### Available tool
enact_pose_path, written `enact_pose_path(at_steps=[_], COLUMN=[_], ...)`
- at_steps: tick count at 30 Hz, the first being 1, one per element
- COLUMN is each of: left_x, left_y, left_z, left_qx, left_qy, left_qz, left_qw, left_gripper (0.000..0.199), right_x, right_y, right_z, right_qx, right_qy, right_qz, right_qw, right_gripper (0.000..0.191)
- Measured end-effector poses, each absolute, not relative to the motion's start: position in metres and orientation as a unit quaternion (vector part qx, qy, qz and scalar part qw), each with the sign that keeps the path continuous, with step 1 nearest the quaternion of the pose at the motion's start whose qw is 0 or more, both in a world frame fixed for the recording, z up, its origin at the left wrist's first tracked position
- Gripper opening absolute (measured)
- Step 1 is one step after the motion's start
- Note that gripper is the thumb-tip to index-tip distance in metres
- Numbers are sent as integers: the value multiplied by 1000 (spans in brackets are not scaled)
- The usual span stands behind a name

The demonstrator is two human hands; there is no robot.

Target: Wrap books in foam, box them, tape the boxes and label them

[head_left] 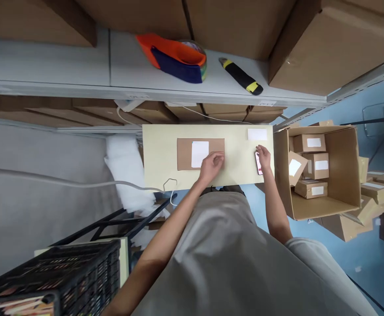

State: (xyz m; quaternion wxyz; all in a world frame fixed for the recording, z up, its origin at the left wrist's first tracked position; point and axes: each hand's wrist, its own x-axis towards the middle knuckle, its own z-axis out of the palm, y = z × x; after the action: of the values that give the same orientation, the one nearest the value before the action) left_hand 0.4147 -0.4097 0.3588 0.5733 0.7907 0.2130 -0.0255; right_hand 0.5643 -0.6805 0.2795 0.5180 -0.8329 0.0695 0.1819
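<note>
A flat brown cardboard box (184, 154) lies on the pale yellow tabletop (159, 153), with a white label (200, 153) on its top. My left hand (211, 166) is over the box's right part, fingers curled together; whatever they hold, if anything, is too small to name. Toward the table's right end, a phone with a pinkish screen (258, 164) lies beside and partly under my right hand (263, 157). The fingers of that hand are bent, and its grip is not clear. A white paper slip (257, 134) rests above it near the far edge.
A shelf (126, 66) above the table holds an orange and blue tape dispenser (179, 57), a black and yellow cutter (241, 76) and large boxes. An open carton (343, 175) with several small labelled boxes stands right. White wrapping (126, 171) and a black crate (89, 272) are left.
</note>
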Motion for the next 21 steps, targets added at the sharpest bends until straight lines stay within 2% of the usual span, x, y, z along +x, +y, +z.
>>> enact_pose_path(at_steps=[6, 10, 16, 21], left_x=[471, 518, 583, 605], left_y=[-470, -496, -520, -527], left_z=[331, 292, 228, 205], left_qx=[773, 749, 748, 758], left_qy=[188, 252, 338, 354], left_qz=[-49, -95, -162, -179], left_qw=[603, 605, 547, 518], left_gripper=[11, 19, 41, 25], right_x=[619, 641, 660, 662], right_y=[-722, -731, -719, -710], right_z=[247, 223, 191, 185], right_qx=[-828, -839, -872, -882], right_qy=[110, 132, 151, 156], right_qz=[143, 144, 145, 151], right_qw=[530, 507, 442, 417], right_gripper=[53, 50, 46, 43])
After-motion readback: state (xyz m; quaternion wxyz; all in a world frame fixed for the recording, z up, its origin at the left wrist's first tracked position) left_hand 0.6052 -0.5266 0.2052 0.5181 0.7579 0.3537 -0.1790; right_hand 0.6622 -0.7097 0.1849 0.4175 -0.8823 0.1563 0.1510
